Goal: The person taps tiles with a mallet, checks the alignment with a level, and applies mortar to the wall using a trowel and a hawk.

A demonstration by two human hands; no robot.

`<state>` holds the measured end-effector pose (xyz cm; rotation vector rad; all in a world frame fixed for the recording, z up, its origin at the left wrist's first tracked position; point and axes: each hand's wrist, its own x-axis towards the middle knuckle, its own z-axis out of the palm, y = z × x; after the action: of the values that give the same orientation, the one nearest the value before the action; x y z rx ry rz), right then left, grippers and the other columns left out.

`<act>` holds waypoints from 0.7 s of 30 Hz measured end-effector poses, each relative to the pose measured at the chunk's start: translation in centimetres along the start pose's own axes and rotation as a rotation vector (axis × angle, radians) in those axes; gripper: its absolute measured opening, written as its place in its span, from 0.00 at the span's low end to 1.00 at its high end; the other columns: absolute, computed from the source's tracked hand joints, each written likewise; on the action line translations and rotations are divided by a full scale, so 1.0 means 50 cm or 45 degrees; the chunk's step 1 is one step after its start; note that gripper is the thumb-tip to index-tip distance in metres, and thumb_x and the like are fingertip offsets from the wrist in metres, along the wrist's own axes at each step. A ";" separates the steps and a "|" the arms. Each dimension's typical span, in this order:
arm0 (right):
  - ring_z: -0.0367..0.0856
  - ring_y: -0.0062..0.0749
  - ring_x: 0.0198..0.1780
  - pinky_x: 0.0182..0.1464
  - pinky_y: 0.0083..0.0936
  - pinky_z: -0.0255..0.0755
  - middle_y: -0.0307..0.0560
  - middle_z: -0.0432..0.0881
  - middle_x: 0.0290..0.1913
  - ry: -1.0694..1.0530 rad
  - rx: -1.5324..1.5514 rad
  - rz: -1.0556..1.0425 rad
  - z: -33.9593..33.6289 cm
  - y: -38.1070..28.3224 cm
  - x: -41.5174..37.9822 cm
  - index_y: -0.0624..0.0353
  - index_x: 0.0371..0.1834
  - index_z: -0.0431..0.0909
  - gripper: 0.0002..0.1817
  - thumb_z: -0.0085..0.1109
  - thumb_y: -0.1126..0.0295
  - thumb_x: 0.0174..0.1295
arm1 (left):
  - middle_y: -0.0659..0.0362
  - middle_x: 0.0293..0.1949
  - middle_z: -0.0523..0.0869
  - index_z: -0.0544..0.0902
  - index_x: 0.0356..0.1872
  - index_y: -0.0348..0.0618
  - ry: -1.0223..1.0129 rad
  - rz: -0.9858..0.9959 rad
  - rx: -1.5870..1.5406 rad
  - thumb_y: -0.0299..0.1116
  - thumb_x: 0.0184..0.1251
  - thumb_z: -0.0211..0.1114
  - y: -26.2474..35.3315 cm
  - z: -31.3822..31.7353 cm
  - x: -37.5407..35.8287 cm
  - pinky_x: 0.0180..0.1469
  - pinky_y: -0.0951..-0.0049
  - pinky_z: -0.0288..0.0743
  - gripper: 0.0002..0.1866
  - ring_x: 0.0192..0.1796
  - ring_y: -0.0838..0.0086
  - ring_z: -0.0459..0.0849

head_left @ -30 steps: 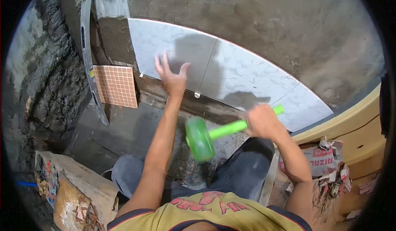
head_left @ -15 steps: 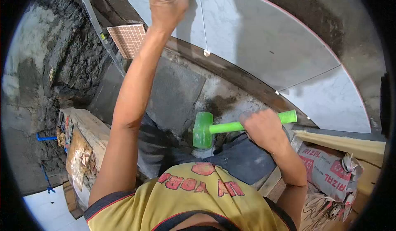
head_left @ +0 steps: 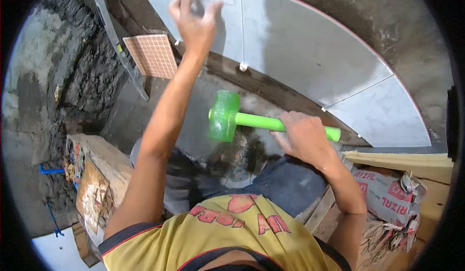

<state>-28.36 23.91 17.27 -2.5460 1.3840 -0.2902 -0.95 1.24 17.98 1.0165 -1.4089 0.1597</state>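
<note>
My right hand (head_left: 306, 138) is wrapped around the handle of a green rubber mallet (head_left: 224, 116), whose head points left above my lap. In front of the wall tiles, my left hand (head_left: 196, 26) has its fingers spread, with nothing in them; whether a fingertip touches the tile cannot be made out. Pale marbled tiles (head_left: 315, 43) form a row with a reddish top edge, apparently curved by the lens. Small white spacers (head_left: 243, 67) sit at the tiles' lower edge by the joints.
A spirit level (head_left: 131, 72) leans at the left beside a pink gridded tile (head_left: 151, 55). Rough wet mortar (head_left: 92, 53) covers the left wall. A debris-topped box (head_left: 97, 184) stands at my left. On my right are a printed cement bag (head_left: 382, 196) and a wooden plank (head_left: 397, 159).
My left hand has let go of the tile's top edge, dropped slightly and spread its fingers. The mallet has moved up and left in my right hand.
</note>
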 end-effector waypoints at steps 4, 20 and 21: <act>0.82 0.64 0.33 0.35 0.53 0.75 0.60 0.83 0.32 0.033 0.091 0.026 -0.022 -0.025 0.054 0.63 0.40 0.72 0.20 0.65 0.55 0.70 | 0.28 0.81 0.44 0.48 0.82 0.29 -0.399 -0.298 0.101 0.55 0.49 0.86 -0.124 -0.024 -0.136 0.82 0.48 0.53 0.71 0.83 0.36 0.51; 0.86 0.67 0.33 0.37 0.58 0.78 0.66 0.85 0.29 0.137 -0.176 -0.004 -0.072 -0.079 0.300 0.64 0.39 0.75 0.24 0.59 0.49 0.73 | 0.37 0.77 0.66 0.70 0.75 0.33 -0.182 -0.262 0.052 0.57 0.58 0.78 -0.152 0.043 -0.200 0.85 0.38 0.35 0.50 0.83 0.39 0.53; 0.85 0.68 0.33 0.38 0.59 0.78 0.66 0.85 0.29 0.144 -0.160 -0.025 -0.071 -0.079 0.300 0.64 0.39 0.76 0.24 0.59 0.49 0.73 | 0.37 0.77 0.67 0.71 0.74 0.33 -0.285 -0.228 0.020 0.57 0.57 0.79 -0.173 0.051 -0.208 0.85 0.39 0.34 0.50 0.83 0.39 0.54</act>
<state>-18.19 13.00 22.78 -2.6842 1.4614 -0.3667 0.40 -0.75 4.46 1.1960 -1.5103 -0.0769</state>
